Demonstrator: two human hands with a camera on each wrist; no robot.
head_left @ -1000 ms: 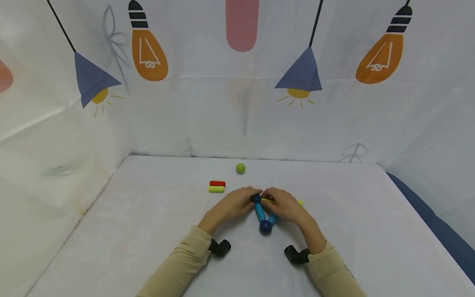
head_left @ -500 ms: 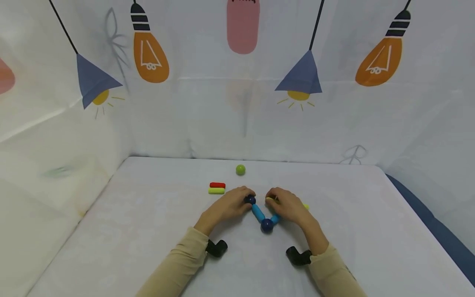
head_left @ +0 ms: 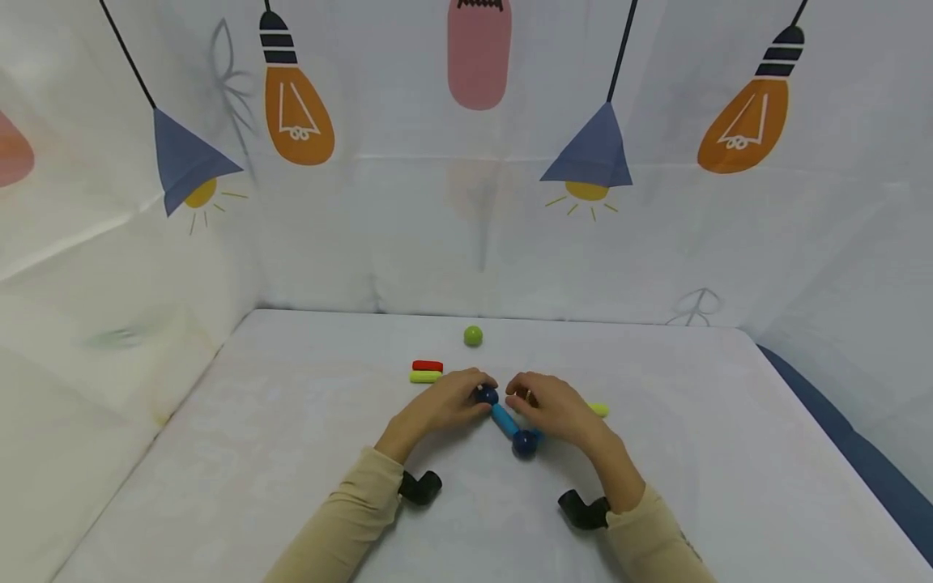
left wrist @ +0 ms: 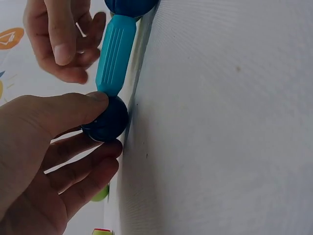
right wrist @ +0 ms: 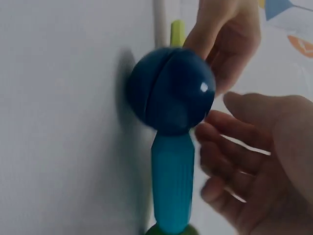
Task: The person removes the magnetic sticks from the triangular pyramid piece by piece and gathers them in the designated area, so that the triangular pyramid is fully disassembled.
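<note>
Your left hand (head_left: 440,403) pinches, seemingly steadying, a dark-blue plastic ball (left wrist: 109,121); your relaxed, empty right hand (head_left: 560,411) nearby probably needs a hold.

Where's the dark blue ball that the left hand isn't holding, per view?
Head: dark blue ball right of and below centre, nearer the person than both hands.
Left wrist: at the top edge, left of centre, cut off.
Right wrist: large, above centre.
Shared landmark: left hand; left wrist view lower left, right wrist view top right.
</note>
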